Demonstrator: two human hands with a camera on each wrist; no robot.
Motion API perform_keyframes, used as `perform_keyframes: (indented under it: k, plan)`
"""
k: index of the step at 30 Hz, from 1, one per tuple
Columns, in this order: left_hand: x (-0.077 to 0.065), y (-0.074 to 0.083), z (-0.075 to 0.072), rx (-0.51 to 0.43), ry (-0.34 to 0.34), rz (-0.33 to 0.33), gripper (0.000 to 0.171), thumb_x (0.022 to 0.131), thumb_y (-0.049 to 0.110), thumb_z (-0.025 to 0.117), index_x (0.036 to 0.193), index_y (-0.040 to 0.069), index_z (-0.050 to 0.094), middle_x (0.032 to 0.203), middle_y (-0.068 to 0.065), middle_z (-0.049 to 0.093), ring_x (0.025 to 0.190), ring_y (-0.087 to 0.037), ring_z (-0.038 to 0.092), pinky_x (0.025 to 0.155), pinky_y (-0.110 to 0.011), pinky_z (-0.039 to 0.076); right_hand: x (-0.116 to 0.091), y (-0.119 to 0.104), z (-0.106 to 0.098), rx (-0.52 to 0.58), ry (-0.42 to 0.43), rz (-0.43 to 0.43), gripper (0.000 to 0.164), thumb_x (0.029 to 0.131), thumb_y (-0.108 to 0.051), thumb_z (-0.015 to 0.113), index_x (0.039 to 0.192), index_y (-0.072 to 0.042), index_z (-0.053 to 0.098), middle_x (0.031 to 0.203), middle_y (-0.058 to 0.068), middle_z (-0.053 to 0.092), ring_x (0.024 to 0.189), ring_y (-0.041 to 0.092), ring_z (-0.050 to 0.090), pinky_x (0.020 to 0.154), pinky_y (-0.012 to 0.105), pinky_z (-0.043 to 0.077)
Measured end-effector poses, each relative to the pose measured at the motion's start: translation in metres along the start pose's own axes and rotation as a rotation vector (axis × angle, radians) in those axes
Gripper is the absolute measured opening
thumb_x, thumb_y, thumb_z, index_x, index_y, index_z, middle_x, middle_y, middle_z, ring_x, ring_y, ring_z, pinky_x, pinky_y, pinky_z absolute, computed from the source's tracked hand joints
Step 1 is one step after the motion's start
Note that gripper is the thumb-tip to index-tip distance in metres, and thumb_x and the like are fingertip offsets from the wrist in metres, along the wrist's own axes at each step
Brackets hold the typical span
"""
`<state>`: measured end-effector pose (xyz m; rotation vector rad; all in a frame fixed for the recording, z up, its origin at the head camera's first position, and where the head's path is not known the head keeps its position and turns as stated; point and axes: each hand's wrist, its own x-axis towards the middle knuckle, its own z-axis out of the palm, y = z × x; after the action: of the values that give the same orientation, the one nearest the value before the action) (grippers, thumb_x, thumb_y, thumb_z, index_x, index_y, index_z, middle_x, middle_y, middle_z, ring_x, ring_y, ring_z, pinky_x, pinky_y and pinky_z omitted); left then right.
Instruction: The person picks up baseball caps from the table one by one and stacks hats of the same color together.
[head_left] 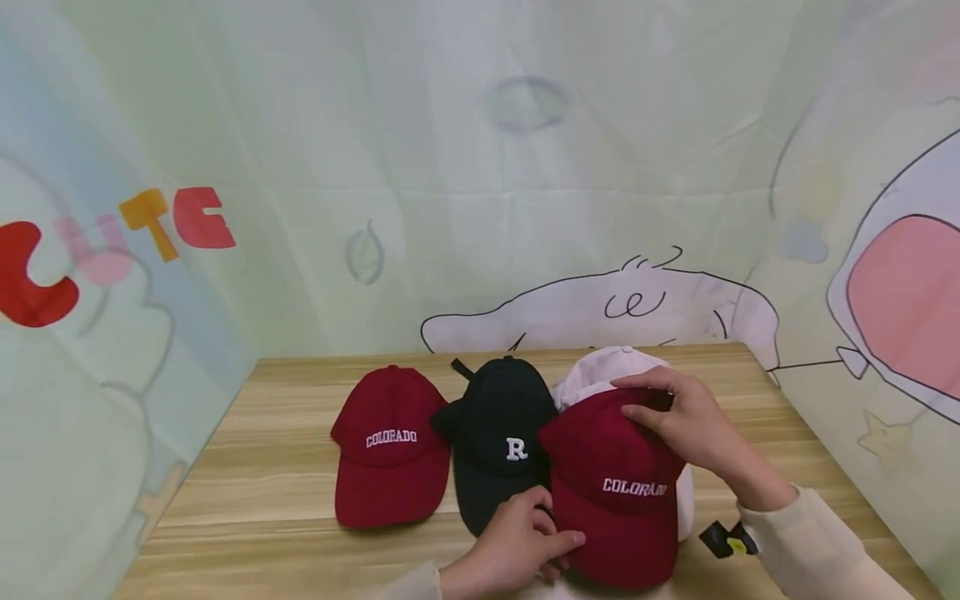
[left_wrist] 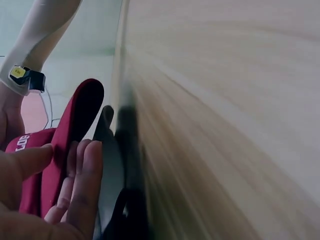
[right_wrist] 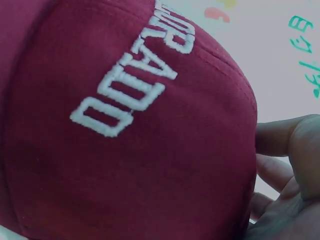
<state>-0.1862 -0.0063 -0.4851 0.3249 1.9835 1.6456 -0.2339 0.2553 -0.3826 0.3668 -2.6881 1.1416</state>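
Lifted in front of a white cap point(head_left: 600, 367) is a dark red baseball cap point(head_left: 615, 450) lettered COLORADO. My left hand point(head_left: 517, 537) pinches its brim point(left_wrist: 62, 145), thumb on top and fingers beneath. At the crown, my right hand point(head_left: 701, 425) grips the upper right edge between thumb and fingers; in the right wrist view the crown point(right_wrist: 125, 180) hides part of those fingers. The held cap covers most of the white one. Just left of it lies a black cap point(head_left: 502, 408) with a white R, its brim partly behind my left hand.
A second dark red COLORADO cap point(head_left: 393, 483) lies left of the black cap on the wooden table point(head_left: 255, 467). Printed cloth point(head_left: 450, 183) hangs around the table's back and sides. A black strap piece with a yellow mark point(head_left: 727, 540) is at my right wrist.
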Motion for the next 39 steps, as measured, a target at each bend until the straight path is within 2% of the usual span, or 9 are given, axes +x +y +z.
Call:
perform_keyframes:
  k: [6,13,16,19,23,27,31,35,39]
  plan:
    - [-0.022,-0.003,-0.028,0.03,0.034,0.0,0.03,0.09,0.025,0.082,0.097,0.01,0.057,0.067,-0.002,0.068,0.056,-0.013,0.065,0.053,-0.024,0.053,0.005,-0.026,0.022,0.055,-0.004,-0.028,0.034,0.088,-0.009,0.081,0.121,-0.018,0.078,0.113,0.0,0.076,0.102,0.015,0.065,0.083,0.024,0.052]
    - [-0.052,-0.002,-0.068,0.109,0.129,0.048,0.034,0.09,0.028,0.082,0.098,0.008,0.057,0.065,0.003,0.063,0.058,-0.006,0.051,0.053,-0.02,0.04,0.021,-0.063,0.051,0.156,-0.087,-0.056,0.038,0.093,-0.005,0.073,0.128,-0.02,0.075,0.122,0.0,0.073,0.111,0.018,0.066,0.091,0.032,0.054]
    - [-0.064,-0.003,-0.084,0.067,0.147,0.052,0.042,0.091,0.027,0.081,0.117,0.001,0.059,0.079,-0.003,0.074,0.067,-0.009,0.062,0.058,-0.021,0.05,0.03,-0.08,0.064,0.224,-0.142,-0.045,0.043,0.092,-0.001,0.067,0.129,-0.022,0.074,0.13,0.001,0.071,0.117,0.019,0.064,0.094,0.037,0.054]
    - [-0.076,-0.005,-0.099,-0.005,0.168,0.037,0.056,0.094,0.026,0.079,0.135,-0.003,0.054,0.1,-0.012,0.078,0.083,-0.017,0.073,0.064,-0.03,0.06,0.039,-0.096,0.077,0.276,-0.198,-0.058,0.047,0.091,0.001,0.061,0.129,-0.024,0.074,0.13,0.0,0.071,0.114,0.019,0.063,0.091,0.037,0.054]
    - [-0.091,-0.009,-0.12,-0.045,0.2,0.031,0.057,0.097,0.025,0.074,0.14,-0.004,0.049,0.107,-0.015,0.077,0.088,-0.021,0.075,0.065,-0.037,0.063,0.049,-0.115,0.092,0.285,-0.228,-0.125,0.044,0.094,0.0,0.062,0.128,-0.025,0.075,0.128,-0.003,0.072,0.113,0.016,0.064,0.09,0.034,0.055]
    - [-0.102,-0.012,-0.141,-0.06,0.238,0.033,0.046,0.101,0.024,0.069,0.129,-0.006,0.05,0.1,-0.014,0.077,0.079,-0.019,0.075,0.066,-0.037,0.063,0.057,-0.132,0.105,0.272,-0.216,-0.15,0.039,0.095,-0.002,0.065,0.127,-0.023,0.076,0.128,-0.004,0.073,0.116,0.013,0.066,0.093,0.034,0.055]
    - [-0.109,-0.014,-0.163,-0.028,0.336,0.023,0.038,0.101,0.025,0.068,0.116,-0.005,0.049,0.091,-0.011,0.078,0.073,-0.02,0.075,0.067,-0.038,0.063,0.068,-0.144,0.12,0.289,-0.217,-0.153,0.035,0.097,-0.005,0.066,0.127,-0.02,0.075,0.125,-0.004,0.074,0.111,0.013,0.067,0.092,0.034,0.055]
    - [-0.113,-0.021,-0.181,0.004,0.412,0.001,0.035,0.102,0.024,0.067,0.115,-0.004,0.051,0.09,-0.01,0.079,0.072,-0.021,0.076,0.067,-0.038,0.064,0.078,-0.151,0.139,0.317,-0.234,-0.147,0.033,0.098,-0.006,0.066,0.128,-0.018,0.075,0.123,-0.002,0.074,0.108,0.014,0.067,0.089,0.031,0.057]
    - [-0.111,-0.032,-0.193,0.003,0.427,-0.029,0.033,0.103,0.023,0.066,0.115,-0.003,0.05,0.09,-0.011,0.079,0.071,-0.019,0.075,0.066,-0.037,0.063,0.086,-0.155,0.158,0.338,-0.243,-0.146,0.032,0.099,-0.006,0.067,0.128,-0.017,0.074,0.12,-0.001,0.075,0.103,0.013,0.068,0.082,0.026,0.058]
